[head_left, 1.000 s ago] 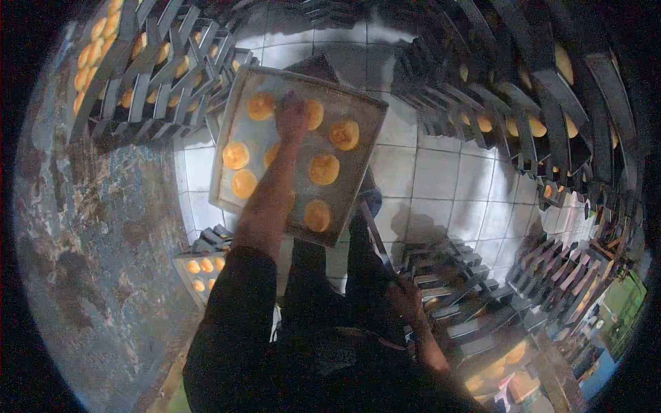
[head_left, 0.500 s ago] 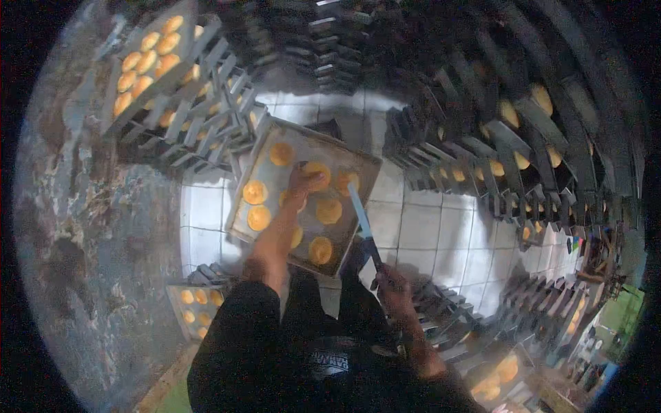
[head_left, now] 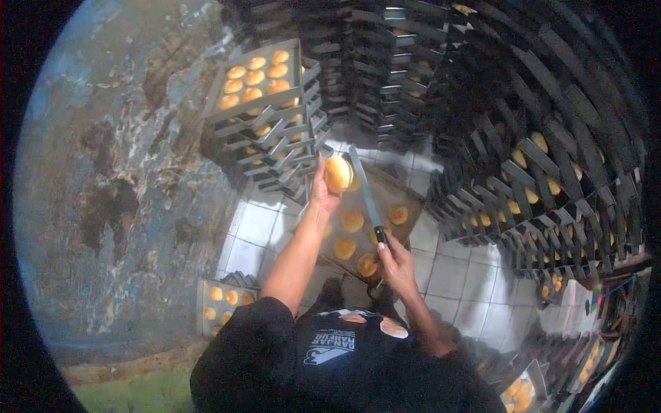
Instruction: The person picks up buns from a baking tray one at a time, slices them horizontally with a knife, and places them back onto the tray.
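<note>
My left hand (head_left: pixel 323 195) grips a round golden bun (head_left: pixel 338 174), raised over the far left part of a baking tray (head_left: pixel 403 189). A pale cut line shows along the bun's right side. In my right hand (head_left: pixel 395 263) is a long knife (head_left: pixel 368 191) with a black handle, its blade pointing up and away, close beside the bun's right edge. Below both hands, the tray carries several more buns (head_left: pixel 352 220) spaced apart on its brownish surface. My left forearm hides the tray's near left side.
Stacked trays of buns (head_left: pixel 263 96) rise at the far left, by a stained, peeling wall (head_left: pixel 117 179). Tall stacks of trays (head_left: pixel 551 172) line the right side. Another bun tray (head_left: pixel 204 306) sits low at the left. White floor tiles (head_left: pixel 441 275) show around the middle tray.
My left hand has lifted a bun up from the tray. My right hand has brought the knife beside that bun. The whole view has shifted, with the scene now further right.
</note>
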{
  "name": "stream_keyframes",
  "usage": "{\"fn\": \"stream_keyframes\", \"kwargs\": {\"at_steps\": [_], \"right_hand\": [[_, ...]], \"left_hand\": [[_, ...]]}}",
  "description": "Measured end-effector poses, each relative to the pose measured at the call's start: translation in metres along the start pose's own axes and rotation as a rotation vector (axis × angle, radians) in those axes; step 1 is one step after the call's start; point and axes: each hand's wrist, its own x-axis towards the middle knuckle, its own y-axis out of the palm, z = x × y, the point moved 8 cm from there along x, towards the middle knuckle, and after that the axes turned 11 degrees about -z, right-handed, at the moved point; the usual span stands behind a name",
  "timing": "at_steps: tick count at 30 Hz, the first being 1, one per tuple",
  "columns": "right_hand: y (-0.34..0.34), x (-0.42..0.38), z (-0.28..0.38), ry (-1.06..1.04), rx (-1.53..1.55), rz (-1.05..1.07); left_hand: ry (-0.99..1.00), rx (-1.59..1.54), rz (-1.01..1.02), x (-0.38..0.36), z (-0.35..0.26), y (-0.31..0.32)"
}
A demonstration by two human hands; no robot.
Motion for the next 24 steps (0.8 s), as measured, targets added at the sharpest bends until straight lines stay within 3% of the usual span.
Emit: {"fn": "stream_keyframes", "kwargs": {"at_steps": [2, 5, 11, 15, 21, 24], "right_hand": [[0.006, -0.006, 0.005, -0.02, -0.04, -0.001], [0.008, -0.014, 0.001, -0.214, -0.066, -0.045], [0.003, -0.022, -0.018, -0.14, -0.145, -0.07], [-0.002, -0.002, 0.006, -0.309, -0.185, -0.137], [-0.016, -0.039, -0.002, -0.086, -0.207, -0.062], [-0.025, -0.033, -0.002, -0.156, -0.225, -0.096]], "left_hand": [[-0.005, -0.025, 0.012, -0.001, -0.006, -0.002], [-0.019, -0.04, 0.032, -0.009, -0.009, -0.002], [-0.062, 0.053, 0.099, -0.039, 0.009, 0.014], [-0.09, 0.135, 0.159, -0.051, 0.045, 0.018], [-0.103, 0.087, 0.151, -0.042, 0.028, 0.031], [0.014, 0.21, 0.209, -0.05, 0.028, 0.037]]}}
